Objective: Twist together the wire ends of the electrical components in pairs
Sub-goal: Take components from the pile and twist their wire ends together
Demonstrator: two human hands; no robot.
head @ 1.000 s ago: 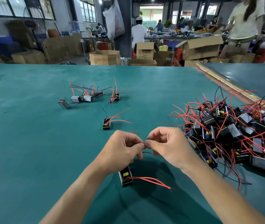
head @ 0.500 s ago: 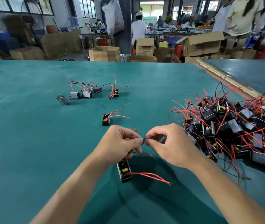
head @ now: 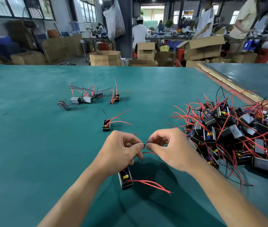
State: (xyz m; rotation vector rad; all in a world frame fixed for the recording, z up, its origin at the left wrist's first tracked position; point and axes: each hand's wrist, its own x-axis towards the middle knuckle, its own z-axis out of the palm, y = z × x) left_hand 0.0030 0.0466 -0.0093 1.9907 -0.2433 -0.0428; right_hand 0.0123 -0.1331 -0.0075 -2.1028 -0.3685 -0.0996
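A small black component [head: 125,177] with yellow and blue parts hangs just under my left hand [head: 121,151], close to the green table [head: 31,145]. Two red wires [head: 151,185] trail from its near end to the right. My left hand pinches other wires of the component between thumb and fingers. My right hand [head: 169,148] pinches the same wire ends [head: 144,145] from the other side, fingertips almost touching. A red wire loop [head: 148,153] shows below the fingertips.
A big heap of components with red and black wires [head: 231,133] lies at the right. One single component [head: 106,126] sits beyond my hands, and several more [head: 87,98] lie farther back. Cardboard boxes and people stand beyond the table's far edge.
The hands stay pinched together on the wire ends, fingers shifting slightly. The component below the left hand has barely moved; the camera tilted a little.
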